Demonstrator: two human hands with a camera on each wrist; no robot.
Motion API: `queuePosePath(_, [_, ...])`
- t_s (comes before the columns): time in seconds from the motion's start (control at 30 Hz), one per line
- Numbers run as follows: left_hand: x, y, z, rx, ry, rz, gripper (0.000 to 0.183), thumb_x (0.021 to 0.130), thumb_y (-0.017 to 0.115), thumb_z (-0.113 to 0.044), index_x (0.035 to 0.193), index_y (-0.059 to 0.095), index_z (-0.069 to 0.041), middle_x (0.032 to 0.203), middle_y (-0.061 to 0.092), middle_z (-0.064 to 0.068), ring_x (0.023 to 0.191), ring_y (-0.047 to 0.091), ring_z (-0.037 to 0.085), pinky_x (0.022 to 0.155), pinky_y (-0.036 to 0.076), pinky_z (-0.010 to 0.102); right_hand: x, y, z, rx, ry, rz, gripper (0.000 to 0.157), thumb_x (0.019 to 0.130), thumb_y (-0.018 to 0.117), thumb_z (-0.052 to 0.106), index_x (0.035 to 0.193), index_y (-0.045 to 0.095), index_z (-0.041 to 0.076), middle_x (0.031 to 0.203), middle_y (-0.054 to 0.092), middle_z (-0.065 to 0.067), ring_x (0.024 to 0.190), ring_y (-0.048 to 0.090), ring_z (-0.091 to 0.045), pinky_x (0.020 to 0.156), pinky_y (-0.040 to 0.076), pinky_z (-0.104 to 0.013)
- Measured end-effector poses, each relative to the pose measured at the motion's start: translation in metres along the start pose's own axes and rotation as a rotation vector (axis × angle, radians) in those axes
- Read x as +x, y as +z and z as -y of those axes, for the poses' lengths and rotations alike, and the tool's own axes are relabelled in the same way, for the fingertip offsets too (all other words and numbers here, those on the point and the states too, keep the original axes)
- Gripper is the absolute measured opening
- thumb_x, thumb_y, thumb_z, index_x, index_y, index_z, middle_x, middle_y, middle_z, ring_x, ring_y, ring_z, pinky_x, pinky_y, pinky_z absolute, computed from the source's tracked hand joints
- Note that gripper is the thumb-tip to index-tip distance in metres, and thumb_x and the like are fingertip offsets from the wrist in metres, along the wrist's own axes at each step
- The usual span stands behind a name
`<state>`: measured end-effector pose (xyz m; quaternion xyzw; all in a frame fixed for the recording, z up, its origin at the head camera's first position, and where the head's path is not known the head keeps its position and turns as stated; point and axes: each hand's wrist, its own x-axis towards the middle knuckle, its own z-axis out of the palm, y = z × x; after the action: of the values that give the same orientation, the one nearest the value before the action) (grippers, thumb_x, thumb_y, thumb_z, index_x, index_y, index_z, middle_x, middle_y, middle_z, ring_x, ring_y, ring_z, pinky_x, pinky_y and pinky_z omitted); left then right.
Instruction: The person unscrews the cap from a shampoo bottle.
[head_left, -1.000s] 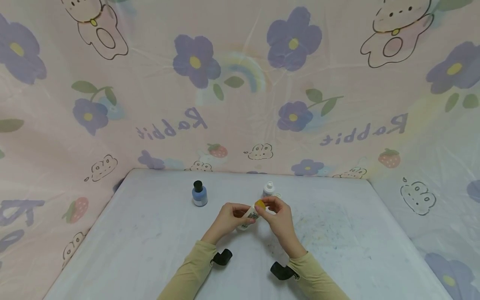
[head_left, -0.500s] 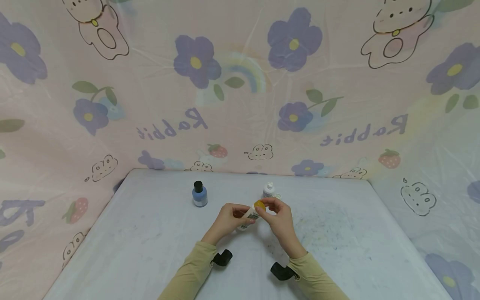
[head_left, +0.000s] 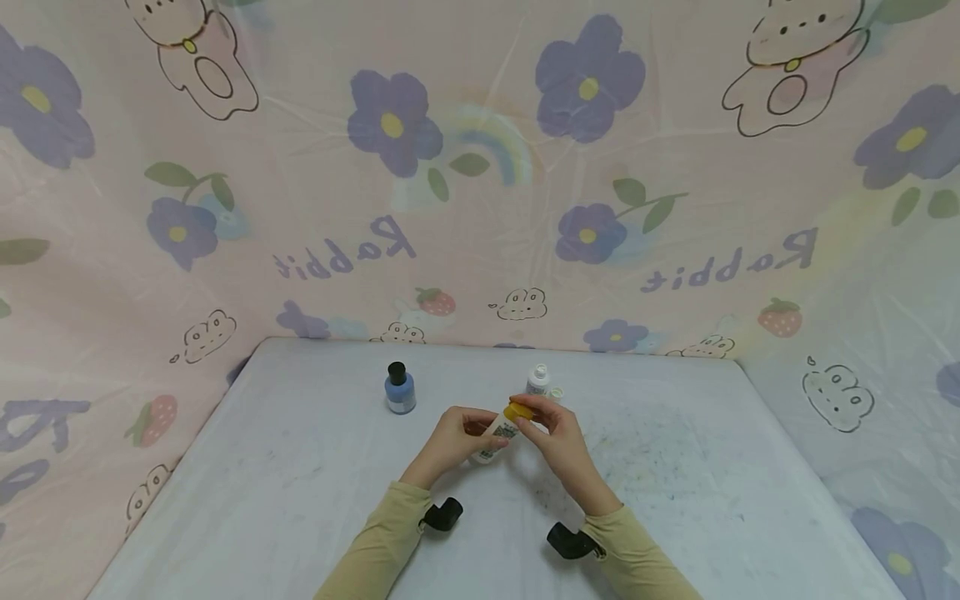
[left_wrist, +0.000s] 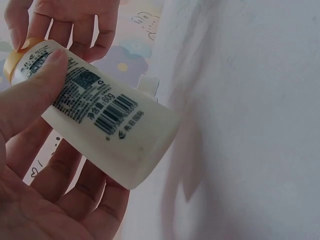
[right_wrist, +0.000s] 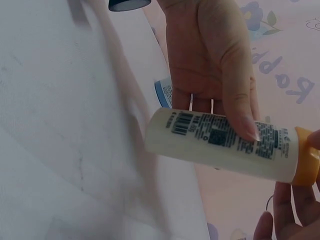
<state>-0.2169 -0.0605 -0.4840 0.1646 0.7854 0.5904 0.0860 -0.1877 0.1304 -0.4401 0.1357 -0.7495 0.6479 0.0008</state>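
My left hand (head_left: 447, 442) grips a white plastic bottle (left_wrist: 142, 145) with a barcode and small print. The thumb lies across the label and the other fingers go behind it. The bottle is tilted above the table, its yellow cap (right_wrist: 306, 159) pointing up and to the right in the head view. My right hand (head_left: 561, 437) pinches that cap between thumb and fingertips. The cap sits on the bottle's end in both wrist views.
A blue bottle (head_left: 401, 394) with a black cap stands at the back left of the white-covered table (head_left: 285, 483). Behind my right hand is a small white bottle (head_left: 537, 380), with a small pale round piece (head_left: 557, 393) beside it. A patterned curtain (head_left: 480, 250) encloses the table.
My right fingers have shifted around the yellow cap, so more of it shows. The right wrist has moved slightly to the right; the left hand and bottle have barely moved.
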Motion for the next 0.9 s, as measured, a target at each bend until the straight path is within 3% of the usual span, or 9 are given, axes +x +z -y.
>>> queuePosePath(0.4, [-0.0019, -0.0013, 0.0002, -0.013, -0.021, -0.007, 0.034, 0.077, 0.082, -0.024, 0.108, 0.073, -0.013, 0.094, 0.07, -0.002, 0.083, 0.064, 0.016, 0.072, 0.053, 0.031, -0.0012, -0.0009, 0.0013, 0.049, -0.04, 0.058, 0.035, 0.093, 0.059, -0.003, 0.128, 0.055, -0.006, 0.129, 0.055, -0.023, 0.119, 0.05, -0.032, 0.104, 0.032, -0.052])
queuePosePath(0.6, [-0.0015, -0.0037, 0.0004, -0.006, -0.034, -0.042, 0.037, 0.077, 0.081, -0.027, 0.111, 0.073, -0.014, 0.101, 0.069, -0.002, 0.087, 0.063, 0.017, 0.075, 0.052, 0.033, -0.0012, -0.0005, 0.0038, 0.0, -0.061, -0.031, 0.043, 0.089, 0.066, 0.0, 0.129, 0.052, -0.001, 0.127, 0.055, -0.024, 0.119, 0.049, -0.034, 0.103, 0.031, -0.056])
queuePosePath(0.9, [-0.0006, -0.0077, 0.0003, -0.001, -0.049, -0.097, 0.038, 0.077, 0.082, -0.028, 0.111, 0.073, -0.014, 0.102, 0.07, -0.001, 0.088, 0.063, 0.015, 0.077, 0.052, 0.034, -0.0019, 0.0027, 0.0005, 0.016, 0.023, -0.17, 0.038, 0.085, 0.073, 0.005, 0.12, 0.058, -0.001, 0.116, 0.059, -0.023, 0.114, 0.051, -0.038, 0.102, 0.034, -0.052])
